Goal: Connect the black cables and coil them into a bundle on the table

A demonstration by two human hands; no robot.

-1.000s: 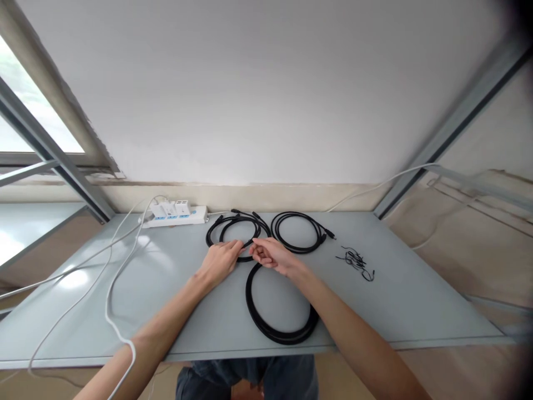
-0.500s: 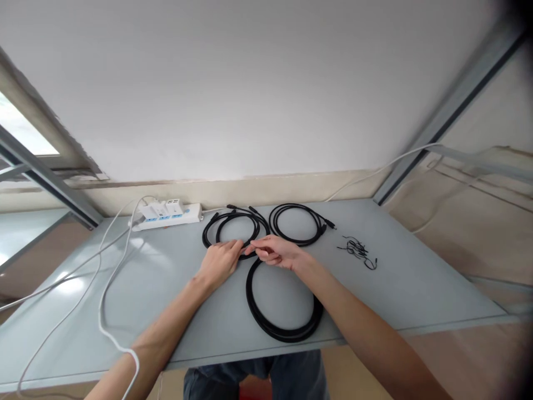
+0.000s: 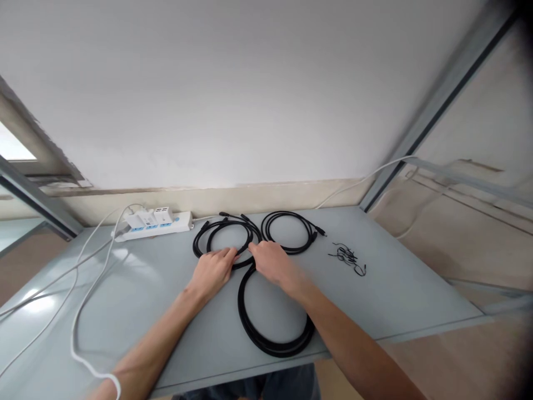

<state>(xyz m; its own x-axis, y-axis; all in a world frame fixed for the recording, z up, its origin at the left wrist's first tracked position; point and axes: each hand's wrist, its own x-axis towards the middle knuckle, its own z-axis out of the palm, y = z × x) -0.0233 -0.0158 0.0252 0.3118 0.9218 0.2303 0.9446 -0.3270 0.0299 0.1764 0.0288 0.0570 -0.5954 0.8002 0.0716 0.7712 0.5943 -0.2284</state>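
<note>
Forearms (image 3: 353, 339) are bare; trousers (image 3: 291, 383) dark blue.

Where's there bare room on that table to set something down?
Right of the thin black wires; also between the looping white cable, power strip and left arm. The middle is crowded: left hand, right hand, three black coils.

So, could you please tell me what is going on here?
Someone has the left hand at the near edge of a coiled black cable and the right hand at its near right side; how firmly they grip is hard to tell. A second black coil lies to that cable's right, and a third coil by the front edge of the table. Thin black strands lie farther right, and a white power strip sits at the back left.
</note>
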